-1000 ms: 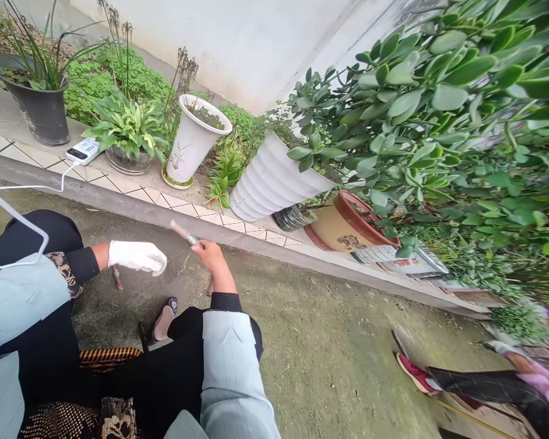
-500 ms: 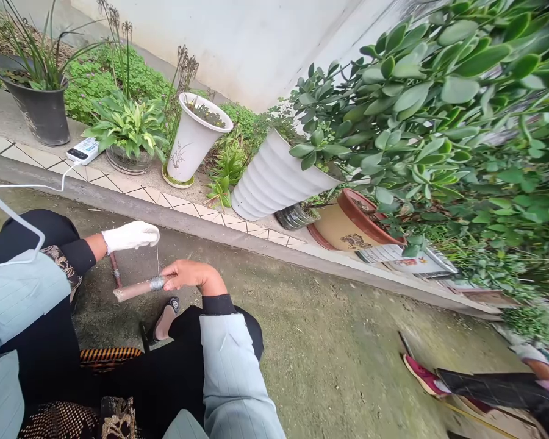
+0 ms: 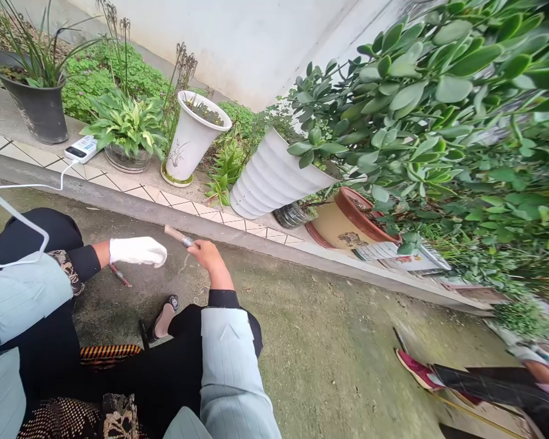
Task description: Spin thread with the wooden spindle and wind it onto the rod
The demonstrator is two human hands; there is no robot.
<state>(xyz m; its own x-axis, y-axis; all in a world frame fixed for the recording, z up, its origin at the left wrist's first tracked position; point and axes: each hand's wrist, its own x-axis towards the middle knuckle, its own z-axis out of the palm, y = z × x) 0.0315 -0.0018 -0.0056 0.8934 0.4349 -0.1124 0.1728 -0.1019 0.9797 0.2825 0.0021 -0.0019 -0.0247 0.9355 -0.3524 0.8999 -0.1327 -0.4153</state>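
Observation:
My left hand (image 3: 138,251), in a white glove, has its fingers curled, and their tips are hidden from me. From under the glove sticks a thin reddish-brown rod (image 3: 121,275), which appears to be held in that hand, though the grip itself is hidden. My right hand (image 3: 205,252) is bare and closed around one end of a short pale stick (image 3: 177,235). Silvery wire or thread (image 3: 187,242) is wound around the stick close to my fingers. A thin loose strand hangs below it. The stick's free end points up and left, above the gloved fingertips.
A tiled ledge (image 3: 150,192) holds several potted plants, including a white pot (image 3: 196,140) and a ribbed white planter (image 3: 274,177). A white device (image 3: 81,149) with a cable rests there too. At lower right is another person's leg with a red shoe (image 3: 414,367).
My right hand has swung the stick up and away, its free end now pointing up-left. The strand, taut between my hands before, hangs loose. My left hand and the rod moved slightly right.

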